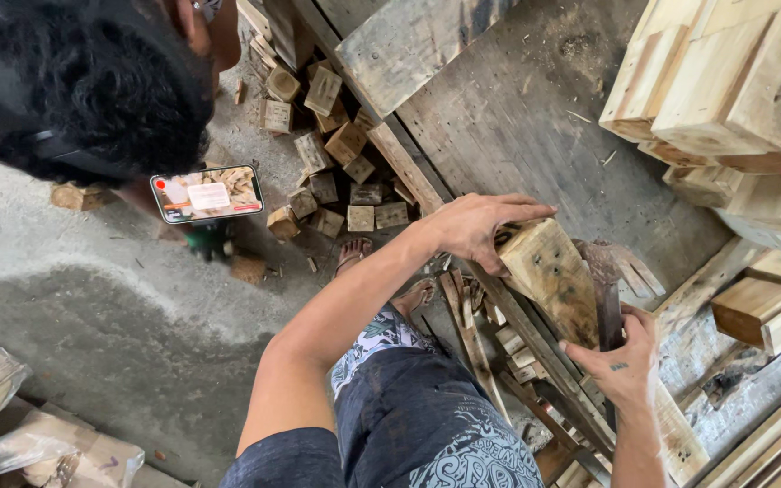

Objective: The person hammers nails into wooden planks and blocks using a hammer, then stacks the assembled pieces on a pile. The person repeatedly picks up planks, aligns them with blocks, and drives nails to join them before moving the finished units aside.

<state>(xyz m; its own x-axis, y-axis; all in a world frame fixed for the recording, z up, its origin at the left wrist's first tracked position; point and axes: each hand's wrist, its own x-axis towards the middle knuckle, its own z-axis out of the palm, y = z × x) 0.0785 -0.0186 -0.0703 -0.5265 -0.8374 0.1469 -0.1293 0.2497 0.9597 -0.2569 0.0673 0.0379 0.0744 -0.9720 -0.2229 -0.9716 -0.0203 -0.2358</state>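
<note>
Pale, nail-pocked wood fills the grip of both hands: a chunky wooden block (553, 276), tilted, sits just right of the frame's centre. The left hand (479, 226) comes in from the lower left on a long bare forearm and is cupped over the block's upper end, fingers curled across its top and thumb underneath. The right hand (624, 354) rises from the bottom edge, palm against the block's lower right side, fingers closed around it and around a dark, splintered plank (606, 294) fixed behind the block. How the two pieces are joined is hidden by the hands.

Below the arms lie dark blue shorts (409, 416) with a pale print, and a foot in a sandal (352, 253) shows on the concrete floor (92, 298). Under the block a wide grey board (517, 117) runs toward the top of the frame. A heap of small wood offcuts (327, 154) lies upper centre-left; stacked pale timber blocks (725, 72) fill the upper right, cut off by the frame edge.

At upper left another person's dark-haired head (74, 81) leans in, and just under it is a phone (207, 193), a rounded rectangle with a lit screen. Crumpled cardboard (38, 443) sits at lower left, partly out of frame.
</note>
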